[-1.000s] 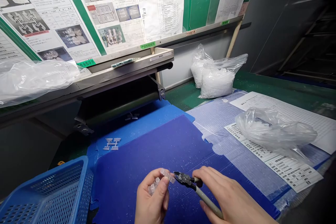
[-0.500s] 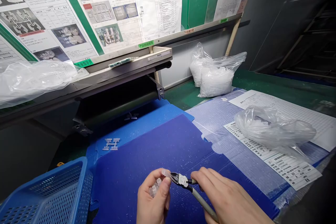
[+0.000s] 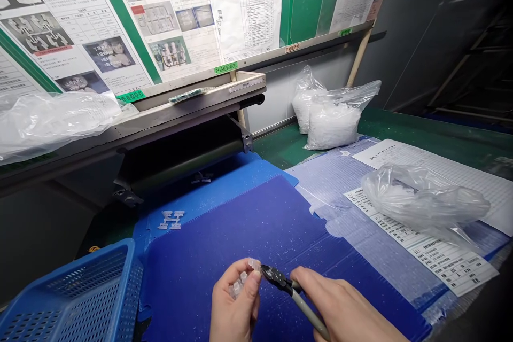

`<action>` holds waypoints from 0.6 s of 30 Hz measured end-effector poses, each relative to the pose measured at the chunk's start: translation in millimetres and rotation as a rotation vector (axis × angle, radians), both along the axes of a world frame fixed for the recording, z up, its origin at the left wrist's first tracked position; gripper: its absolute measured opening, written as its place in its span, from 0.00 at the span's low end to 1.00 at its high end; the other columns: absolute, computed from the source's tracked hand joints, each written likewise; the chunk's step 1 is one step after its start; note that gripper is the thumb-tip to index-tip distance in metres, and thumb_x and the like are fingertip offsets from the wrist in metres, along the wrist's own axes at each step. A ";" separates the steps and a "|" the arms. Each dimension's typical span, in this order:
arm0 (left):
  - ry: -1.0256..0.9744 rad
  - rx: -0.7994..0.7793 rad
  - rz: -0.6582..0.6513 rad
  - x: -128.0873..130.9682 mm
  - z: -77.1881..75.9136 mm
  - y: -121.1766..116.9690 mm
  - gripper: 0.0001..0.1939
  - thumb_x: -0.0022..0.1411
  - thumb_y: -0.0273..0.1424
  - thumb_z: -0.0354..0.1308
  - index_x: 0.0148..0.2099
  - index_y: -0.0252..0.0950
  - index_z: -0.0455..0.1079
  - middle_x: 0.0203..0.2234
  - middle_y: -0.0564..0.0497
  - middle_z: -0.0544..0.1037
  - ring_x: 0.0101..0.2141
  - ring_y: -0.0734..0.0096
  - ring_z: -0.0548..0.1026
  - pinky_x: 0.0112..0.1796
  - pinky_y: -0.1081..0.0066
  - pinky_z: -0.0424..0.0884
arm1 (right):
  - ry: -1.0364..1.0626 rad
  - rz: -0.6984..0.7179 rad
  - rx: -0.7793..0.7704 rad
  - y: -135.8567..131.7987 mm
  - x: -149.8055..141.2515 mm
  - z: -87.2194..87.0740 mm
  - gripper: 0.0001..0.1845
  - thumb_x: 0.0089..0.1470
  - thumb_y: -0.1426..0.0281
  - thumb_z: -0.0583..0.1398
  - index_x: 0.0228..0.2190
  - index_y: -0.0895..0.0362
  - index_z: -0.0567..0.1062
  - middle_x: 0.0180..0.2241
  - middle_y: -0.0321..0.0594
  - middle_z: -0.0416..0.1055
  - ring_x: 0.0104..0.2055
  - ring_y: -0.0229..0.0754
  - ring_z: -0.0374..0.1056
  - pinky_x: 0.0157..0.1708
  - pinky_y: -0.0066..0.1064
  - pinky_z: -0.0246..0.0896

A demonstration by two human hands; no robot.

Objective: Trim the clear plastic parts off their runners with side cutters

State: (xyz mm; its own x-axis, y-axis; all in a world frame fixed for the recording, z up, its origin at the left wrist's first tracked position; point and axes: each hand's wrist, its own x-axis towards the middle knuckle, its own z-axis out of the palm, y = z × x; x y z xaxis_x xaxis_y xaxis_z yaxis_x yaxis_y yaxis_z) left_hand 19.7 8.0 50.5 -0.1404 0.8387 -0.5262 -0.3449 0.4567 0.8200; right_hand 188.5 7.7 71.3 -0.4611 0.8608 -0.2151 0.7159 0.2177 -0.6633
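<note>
My left hand pinches a small clear moulded plastic part low in the middle, above the dark blue corrugated sheet. My right hand grips the grey handles of a pair of small cutting pliers. The dark jaws of the pliers touch the right end of the clear part. Both hands hover just over the sheet.
A blue mesh basket sits at the lower left. Another clear part lies on the sheet beyond it. A crumpled clear bag rests on printed sheets at right. Filled bags stand behind, and a conveyor end is ahead.
The pliers' jaws have shifted slightly left and down onto the end of the clear part. My hands have hardly moved otherwise.
</note>
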 end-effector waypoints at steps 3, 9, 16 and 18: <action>0.001 -0.003 -0.042 -2.3 -1.1 0.1 0.20 0.46 0.40 0.63 0.33 0.28 0.67 0.08 0.61 0.54 0.12 0.87 0.47 0.14 0.82 0.41 | 0.129 -0.024 -0.112 5.7 0.0 -2.5 0.16 0.37 0.80 0.49 0.31 0.54 0.62 0.29 0.35 0.65 0.30 0.41 0.63 0.29 0.26 0.56; 0.035 0.007 -0.036 -4.9 -4.8 -0.2 0.20 0.46 0.41 0.63 0.34 0.29 0.68 0.08 0.60 0.56 0.12 0.86 0.49 0.14 0.81 0.42 | 0.146 -0.021 -0.093 14.6 -1.0 0.0 0.14 0.40 0.79 0.49 0.32 0.55 0.61 0.31 0.36 0.63 0.34 0.41 0.62 0.34 0.28 0.56; 0.135 0.007 -0.058 -3.6 -4.6 -0.6 0.22 0.45 0.43 0.63 0.35 0.28 0.69 0.10 0.59 0.57 0.13 0.85 0.52 0.15 0.81 0.45 | -0.052 0.071 0.033 12.5 -6.1 2.2 0.21 0.36 0.82 0.51 0.36 0.54 0.59 0.37 0.40 0.62 0.39 0.46 0.61 0.33 0.35 0.59; 0.147 0.004 -0.067 -3.7 -3.6 -0.5 0.22 0.45 0.43 0.62 0.35 0.28 0.69 0.10 0.59 0.56 0.13 0.85 0.51 0.15 0.81 0.45 | -0.084 0.074 0.037 13.0 -6.9 2.1 0.21 0.36 0.82 0.51 0.36 0.55 0.59 0.38 0.41 0.63 0.39 0.47 0.61 0.33 0.37 0.59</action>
